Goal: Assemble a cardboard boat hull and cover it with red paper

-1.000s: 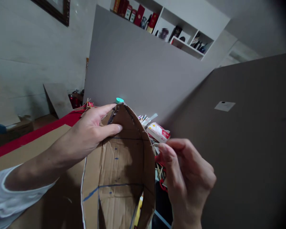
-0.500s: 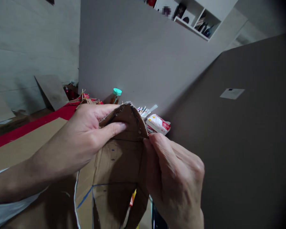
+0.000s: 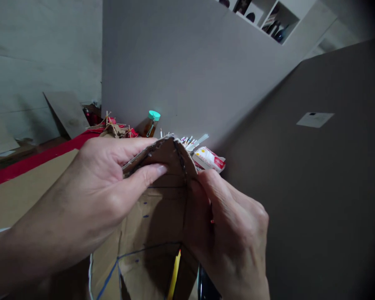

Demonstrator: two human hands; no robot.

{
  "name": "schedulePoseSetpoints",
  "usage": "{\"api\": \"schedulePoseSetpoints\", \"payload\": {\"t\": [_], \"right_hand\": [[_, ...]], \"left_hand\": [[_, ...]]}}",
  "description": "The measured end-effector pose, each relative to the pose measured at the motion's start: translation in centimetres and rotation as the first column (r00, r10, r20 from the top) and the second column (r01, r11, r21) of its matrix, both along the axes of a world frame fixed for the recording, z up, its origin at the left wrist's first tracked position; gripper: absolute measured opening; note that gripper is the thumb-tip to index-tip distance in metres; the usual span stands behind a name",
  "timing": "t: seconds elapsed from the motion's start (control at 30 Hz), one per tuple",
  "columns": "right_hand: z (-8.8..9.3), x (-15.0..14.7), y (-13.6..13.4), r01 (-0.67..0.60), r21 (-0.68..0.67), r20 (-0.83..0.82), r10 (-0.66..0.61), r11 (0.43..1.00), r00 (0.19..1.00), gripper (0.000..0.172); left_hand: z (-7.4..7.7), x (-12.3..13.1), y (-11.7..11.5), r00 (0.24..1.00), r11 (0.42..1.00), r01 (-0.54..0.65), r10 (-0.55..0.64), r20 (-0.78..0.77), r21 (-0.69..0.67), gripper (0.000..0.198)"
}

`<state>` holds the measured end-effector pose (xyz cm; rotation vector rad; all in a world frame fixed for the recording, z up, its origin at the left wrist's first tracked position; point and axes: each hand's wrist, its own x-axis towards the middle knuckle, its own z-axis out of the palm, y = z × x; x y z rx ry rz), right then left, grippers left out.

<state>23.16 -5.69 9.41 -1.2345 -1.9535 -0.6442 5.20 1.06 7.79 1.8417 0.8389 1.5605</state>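
Observation:
A folded piece of brown cardboard [image 3: 162, 216] stands up in front of me, marked with blue pen lines and small dashes. Its top comes to a point with rough, torn-looking edges. My left hand [image 3: 112, 179] pinches the upper left part, thumb on the near face and fingers behind. On the right edge, just below the peak, my right hand [image 3: 234, 225] grips the cardboard between thumb and bent forefinger. Part of that grip is hidden by the hand itself. Through a slit low in the cardboard shows a yellow, red-tipped thing [image 3: 175, 273].
Behind the cardboard stand a bottle with a turquoise lid [image 3: 153, 121], a bunch of pens [image 3: 190, 142] and a white-and-red packet [image 3: 210, 159]. Red and brown scraps [image 3: 115, 128] lie at the table's far end. A dark object [image 3: 206, 285] is below my right hand.
The cardboard's sides have spread slightly, its right flap leaning outward with my right hand. More of the yellow thing shows through the slit. My left hand keeps its pinch. The view has shifted a little.

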Motion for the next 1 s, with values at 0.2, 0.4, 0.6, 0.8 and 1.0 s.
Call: {"api": "schedulePoseSetpoints", "payload": {"t": [0.2, 0.4, 0.6, 0.8, 1.0], "right_hand": [[0.0, -0.1, 0.1, 0.003, -0.003, 0.018, -0.003, 1.0, 1.0, 0.021], [0.1, 0.3, 0.3, 0.006, -0.012, 0.031, -0.006, 1.0, 1.0, 0.021], [0.2, 0.2, 0.3, 0.011, -0.013, 0.042, -0.01, 1.0, 0.999, 0.021], [0.0, 0.1, 0.7, 0.006, -0.027, 0.037, -0.005, 1.0, 0.999, 0.025], [-0.4, 0.2, 0.8, 0.021, -0.069, 0.015, -0.02, 0.997, 1.0, 0.023]], "left_hand": [[-1.2, -0.5, 0.4, 0.996, 0.991, -0.088, 0.084, -0.042, -0.097, 0.029], [1.2, 0.8, 0.2, 0.988, 0.969, 0.148, -0.137, 0.07, -0.199, 0.014], [1.2, 0.8, 0.2, 0.978, 0.941, 0.201, -0.177, 0.111, -0.27, 0.01], [1.0, 0.6, 0.5, 0.983, 0.933, 0.185, -0.169, 0.077, -0.308, 0.015], [1.1, 1.1, 0.7, 0.977, 0.921, 0.214, -0.204, 0.065, -0.325, 0.014]]}}
